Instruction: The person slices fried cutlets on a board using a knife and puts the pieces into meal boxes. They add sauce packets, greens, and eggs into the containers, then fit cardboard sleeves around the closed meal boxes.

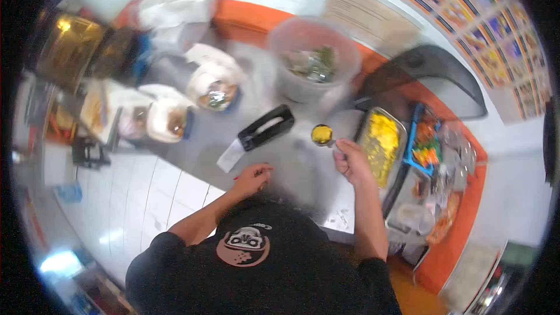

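Note:
My right hand (353,162) grips the handle of a small round measuring scoop (321,135) filled with yellow food, held above the grey counter (303,166). To its right is a metal tray (382,149) of similar bright yellow food. Near the counter's front edge, close to my body, my left hand (254,179) has curled fingers; small bits of red show beside them, but what they hold is unclear. Just beyond it lies a long black holder (266,128) with a pale elongated piece inside and a white strip (231,154) at its near end.
A clear round tub (315,55) with leafy greens stands at the back. Paper-lined bowls of food (217,90) sit to the left. At right are a blue-rimmed container (424,140) and clear plastic containers (455,166). An orange ledge (475,198) borders the counter.

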A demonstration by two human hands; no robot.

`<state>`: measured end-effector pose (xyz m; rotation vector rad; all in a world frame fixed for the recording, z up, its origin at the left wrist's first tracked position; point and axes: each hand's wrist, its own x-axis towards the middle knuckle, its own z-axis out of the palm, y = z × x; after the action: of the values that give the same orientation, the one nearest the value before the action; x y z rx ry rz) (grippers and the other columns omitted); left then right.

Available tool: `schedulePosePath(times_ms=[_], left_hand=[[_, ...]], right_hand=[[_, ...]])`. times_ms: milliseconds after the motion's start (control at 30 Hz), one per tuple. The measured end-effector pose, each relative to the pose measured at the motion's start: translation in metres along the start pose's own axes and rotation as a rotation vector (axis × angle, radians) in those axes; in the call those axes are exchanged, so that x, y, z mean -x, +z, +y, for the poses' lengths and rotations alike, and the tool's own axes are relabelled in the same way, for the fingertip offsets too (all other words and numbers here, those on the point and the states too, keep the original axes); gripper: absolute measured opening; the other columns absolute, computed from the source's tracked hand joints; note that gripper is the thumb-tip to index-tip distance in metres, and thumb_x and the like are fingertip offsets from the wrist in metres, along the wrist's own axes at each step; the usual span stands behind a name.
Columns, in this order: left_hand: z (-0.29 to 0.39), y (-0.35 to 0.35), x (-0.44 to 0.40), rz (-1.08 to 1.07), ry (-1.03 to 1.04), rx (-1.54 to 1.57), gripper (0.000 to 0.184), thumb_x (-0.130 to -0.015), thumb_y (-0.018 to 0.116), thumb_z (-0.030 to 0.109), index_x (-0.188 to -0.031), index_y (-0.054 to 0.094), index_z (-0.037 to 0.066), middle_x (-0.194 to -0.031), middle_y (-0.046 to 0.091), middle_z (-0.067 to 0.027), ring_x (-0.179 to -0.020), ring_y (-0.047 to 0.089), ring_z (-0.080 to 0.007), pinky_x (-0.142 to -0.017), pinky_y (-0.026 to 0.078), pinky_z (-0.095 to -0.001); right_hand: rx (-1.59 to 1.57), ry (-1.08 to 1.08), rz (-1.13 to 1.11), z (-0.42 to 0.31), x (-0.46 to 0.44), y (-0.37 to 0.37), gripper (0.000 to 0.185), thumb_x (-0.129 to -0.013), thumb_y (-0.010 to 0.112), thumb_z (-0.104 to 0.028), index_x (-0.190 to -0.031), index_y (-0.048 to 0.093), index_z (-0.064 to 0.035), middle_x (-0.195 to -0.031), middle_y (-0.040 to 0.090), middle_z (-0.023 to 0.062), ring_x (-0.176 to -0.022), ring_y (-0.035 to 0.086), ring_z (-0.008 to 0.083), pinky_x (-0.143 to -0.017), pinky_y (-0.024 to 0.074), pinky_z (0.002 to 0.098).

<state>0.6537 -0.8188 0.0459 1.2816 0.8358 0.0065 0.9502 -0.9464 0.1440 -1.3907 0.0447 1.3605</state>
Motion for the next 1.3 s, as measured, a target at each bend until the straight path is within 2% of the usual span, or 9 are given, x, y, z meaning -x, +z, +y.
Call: schedulePosePath(times_ms=[200, 267, 333, 433, 633, 800, 867, 1000, 1300], left_hand=[[-0.035, -0.062, 0.016, 0.323, 0.094, 0.233, 0.024, -0.094, 0.056, 0.014, -0.114, 0.065, 0.004, -0.075, 0.061, -0.0013, -0.055, 0.049, -0.0064, -0.049, 0.039, -0.0228], [-0.032, -0.075, 0.030, 0.342, 0.093, 0.220, 0.023, -0.094, 0.056, 0.013, -0.113, 0.065, 0.005, -0.075, 0.061, -0.0010, -0.056, 0.048, -0.0059, -0.050, 0.039, -0.0220], [-0.040, -0.088, 0.039, 0.370, 0.090, 0.244, 0.022, -0.094, 0.056, 0.013, -0.113, 0.065, 0.005, -0.075, 0.061, -0.0006, -0.057, 0.048, -0.0055, -0.051, 0.038, -0.0214], [-0.062, -0.109, 0.057, 0.437, 0.077, 0.310, 0.023, -0.094, 0.055, 0.013, -0.113, 0.065, 0.004, -0.075, 0.061, -0.0003, -0.058, 0.048, -0.0049, -0.052, 0.038, -0.0207], [-0.079, -0.144, 0.075, 0.545, 0.014, 0.335, 0.022, -0.094, 0.054, 0.011, -0.111, 0.066, 0.004, -0.075, 0.062, -0.0015, -0.056, 0.047, -0.0046, -0.050, 0.037, -0.0212], [-0.073, -0.145, 0.053, 0.511, 0.128, 0.140, 0.023, -0.093, 0.055, 0.011, -0.112, 0.066, 0.005, -0.076, 0.061, 0.0000, -0.060, 0.050, -0.0049, -0.051, 0.038, -0.0212], [-0.066, -0.136, 0.036, 0.452, 0.162, 0.121, 0.023, -0.093, 0.055, 0.012, -0.112, 0.066, 0.006, -0.075, 0.061, 0.0003, -0.060, 0.050, -0.0049, -0.051, 0.038, -0.0213], [-0.006, -0.098, 0.019, 0.114, 0.103, 0.035, 0.025, -0.093, 0.057, 0.013, -0.115, 0.066, 0.007, -0.076, 0.061, 0.0002, -0.062, 0.050, -0.0055, -0.053, 0.041, -0.0223], [0.054, 0.067, -0.043, -0.539, 0.220, -0.241, 0.033, -0.091, 0.060, 0.015, -0.122, 0.060, 0.003, -0.081, 0.063, -0.0037, -0.065, 0.057, -0.0089, -0.056, 0.048, -0.0261]], right_hand=[[0.149, 0.001, -0.208, 0.031, -0.073, 0.186, 0.017, -0.096, 0.055, -0.028, -0.100, 0.059, -0.0116, -0.071, 0.051, 0.0007, -0.053, 0.042, 0.0063, -0.043, 0.0312, 0.0234], [0.365, -0.092, -0.224, 0.051, -0.141, 0.219, 0.021, -0.093, 0.056, -0.028, -0.097, 0.059, -0.0076, -0.073, 0.059, 0.0074, -0.058, 0.056, 0.0162, -0.052, 0.0430, 0.0312], [0.849, -0.495, 0.008, 0.065, -0.193, 0.257, 0.023, -0.089, 0.057, -0.024, -0.095, 0.059, -0.0023, -0.084, 0.065, 0.0165, -0.079, 0.066, 0.0313, -0.069, 0.0509, 0.0425], [1.368, -0.741, 0.130, 0.078, -0.216, 0.287, 0.021, -0.089, 0.058, -0.022, -0.098, 0.059, -0.0037, -0.081, 0.065, 0.0167, -0.077, 0.064, 0.0363, -0.071, 0.0494, 0.0467], [1.243, -1.007, 0.180, 0.071, -0.213, 0.293, 0.016, -0.089, 0.059, -0.016, -0.100, 0.060, -0.0039, -0.089, 0.066, 0.0202, -0.086, 0.063, 0.0372, -0.078, 0.0489, 0.0457], [0.730, -0.819, 0.077, 0.038, -0.167, 0.252, 0.022, -0.091, 0.062, -0.024, -0.097, 0.059, -0.0027, -0.081, 0.061, 0.0111, -0.079, 0.060, 0.0238, -0.072, 0.0470, 0.0365], [0.589, -0.783, 0.153, 0.024, -0.124, 0.213, 0.025, -0.093, 0.064, -0.027, -0.093, 0.060, -0.0026, -0.076, 0.056, 0.0027, -0.075, 0.050, 0.0107, -0.070, 0.0432, 0.0272], [0.470, -0.802, 0.484, 0.037, -0.068, 0.091, 0.023, -0.093, 0.064, -0.025, -0.091, 0.060, -0.0026, -0.077, 0.057, 0.0011, -0.073, 0.050, 0.0099, -0.068, 0.0429, 0.0262], [0.809, -0.769, 1.231, 0.066, -0.074, -0.143, 0.018, -0.092, 0.062, -0.021, -0.091, 0.061, -0.0028, -0.083, 0.066, 0.0182, -0.075, 0.064, 0.0357, -0.066, 0.0487, 0.0433]])
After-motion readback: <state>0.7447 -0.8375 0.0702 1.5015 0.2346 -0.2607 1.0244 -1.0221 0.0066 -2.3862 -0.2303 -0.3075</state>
